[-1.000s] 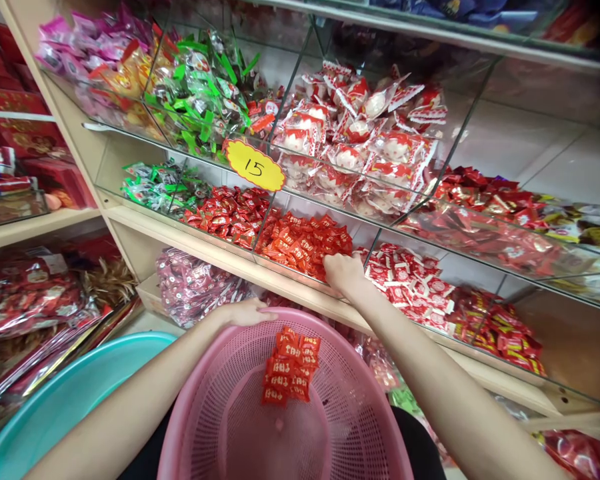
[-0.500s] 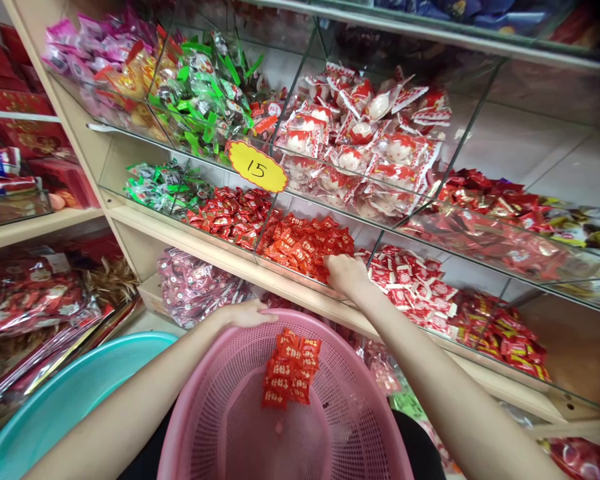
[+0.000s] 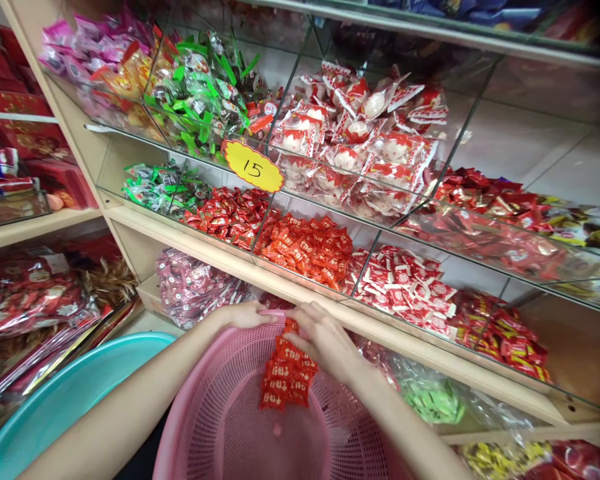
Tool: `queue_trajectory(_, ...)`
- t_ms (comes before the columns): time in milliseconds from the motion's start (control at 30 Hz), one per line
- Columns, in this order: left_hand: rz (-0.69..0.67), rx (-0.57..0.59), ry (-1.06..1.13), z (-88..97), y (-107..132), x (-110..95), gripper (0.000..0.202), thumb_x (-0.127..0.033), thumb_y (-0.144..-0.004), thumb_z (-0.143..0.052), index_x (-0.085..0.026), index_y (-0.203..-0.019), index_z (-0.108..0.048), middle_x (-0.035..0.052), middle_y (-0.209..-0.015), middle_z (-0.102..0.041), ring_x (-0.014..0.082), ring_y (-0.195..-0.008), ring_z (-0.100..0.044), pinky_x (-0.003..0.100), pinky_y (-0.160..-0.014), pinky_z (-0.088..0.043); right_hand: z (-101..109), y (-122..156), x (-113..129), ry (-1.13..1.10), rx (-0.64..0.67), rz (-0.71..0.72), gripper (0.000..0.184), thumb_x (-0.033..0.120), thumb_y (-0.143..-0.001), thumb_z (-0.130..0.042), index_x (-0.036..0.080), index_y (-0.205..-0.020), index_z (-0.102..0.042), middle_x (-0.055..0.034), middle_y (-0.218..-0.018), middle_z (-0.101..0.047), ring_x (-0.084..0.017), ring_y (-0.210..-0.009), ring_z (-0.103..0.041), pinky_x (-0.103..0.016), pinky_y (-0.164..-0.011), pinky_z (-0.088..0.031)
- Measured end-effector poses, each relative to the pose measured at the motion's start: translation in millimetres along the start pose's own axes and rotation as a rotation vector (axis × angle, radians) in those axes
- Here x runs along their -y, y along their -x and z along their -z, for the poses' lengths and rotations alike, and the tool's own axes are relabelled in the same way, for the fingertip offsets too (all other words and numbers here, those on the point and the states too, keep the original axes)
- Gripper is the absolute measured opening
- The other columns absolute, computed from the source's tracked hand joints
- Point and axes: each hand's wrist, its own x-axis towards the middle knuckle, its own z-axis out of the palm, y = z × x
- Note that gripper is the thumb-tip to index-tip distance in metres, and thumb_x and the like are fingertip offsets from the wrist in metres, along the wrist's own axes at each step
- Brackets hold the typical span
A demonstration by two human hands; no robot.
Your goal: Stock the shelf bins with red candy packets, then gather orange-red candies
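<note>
A pink plastic mesh basket [image 3: 205, 400] is in front of me, tilted so that I look down into it. My left hand [image 3: 247, 315] is closed on its far rim. Several red candy packets with gold print [image 3: 285, 381] lie bunched on its inner wall. Just inside the rim, my right hand [image 3: 325, 340] is curled above this bunch, with a red candy packet [image 3: 291, 325] at its thumb and fingers. On the lower shelf beyond is a pile of matching red packets [image 3: 310, 248].
Glass dividers split the shelves into compartments of wrapped candy, such as red-and-white packets [image 3: 405, 287] and green ones [image 3: 205, 100]. A yellow tag [image 3: 253, 165] reading 15 hangs on the upper ledge. A teal tub [image 3: 80, 380] stands at lower left, and bagged candy [image 3: 195, 283] lies below the shelf.
My right hand has come back from the pile of red packets on the shelf, down and left to over the basket. My left hand stays on the rim.
</note>
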Motion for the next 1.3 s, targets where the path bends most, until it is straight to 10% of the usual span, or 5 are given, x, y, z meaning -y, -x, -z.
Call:
queue_trajectory(533, -0.001, 0.064, 0.009, 1.5, 3, -4, 0.054, -0.069, -0.066, -0.042, -0.017, -0.063, -0.054, -0.0028, -0.054, -0.044, 0.0097, -0.05, -0.035, 0.021, -0.047, -0.026, -65, 0, -37, -0.083, 0.24, -0.156, 0.026, 0.023, -0.081, -0.051, 0.019, -0.107, -0.051, -0.009, -0.11, -0.052, -0.019, -0.101, -0.052, -0.031, -0.084, -0.041)
queue_trajectory(1300, -0.003, 0.072, 0.007, 1.4, 4, -4, 0.053, -0.067, -0.067, -0.042, -0.016, -0.065, -0.055, -0.0016, -0.057, -0.049, 0.01, -0.051, -0.039, 0.021, -0.049, -0.029, -53, 24, -41, 0.113, 0.233, -0.168, 0.015, 0.019, -0.081, -0.048, 0.019, -0.095, -0.053, -0.0058, -0.098, -0.052, -0.017, -0.092, -0.052, -0.03, -0.081, -0.042)
